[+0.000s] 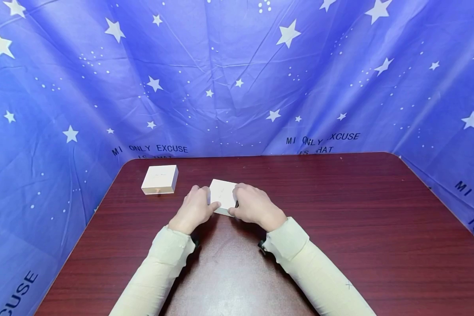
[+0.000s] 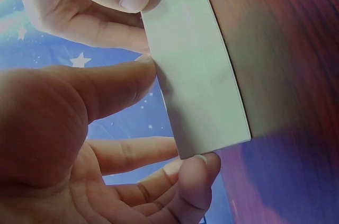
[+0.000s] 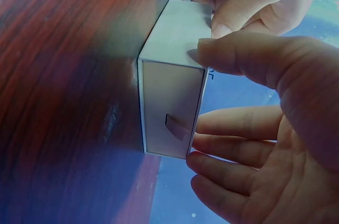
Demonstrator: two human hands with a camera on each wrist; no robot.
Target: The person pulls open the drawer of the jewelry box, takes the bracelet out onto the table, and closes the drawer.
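Note:
A small white drawer box (image 1: 223, 193) lies on the table between both hands, turned slightly, with faint lettering on its top. My left hand (image 1: 192, 207) grips its left end, with the thumb on the near top edge and a fingertip curled at the end in the left wrist view. At the other end my right hand (image 1: 256, 204) holds the box, its thumb on the near corner and its fingers along the far side. The right wrist view shows the drawer front (image 3: 168, 94) flush in the sleeve, with a short ribbon tab (image 3: 179, 130) sticking out.
A second white box (image 1: 160, 177) of the same kind sits at the back left, its pinkish tab toward me. The dark red wooden table (image 1: 339, 210) ends at a blue star-printed curtain (image 1: 237, 87) behind and on both sides.

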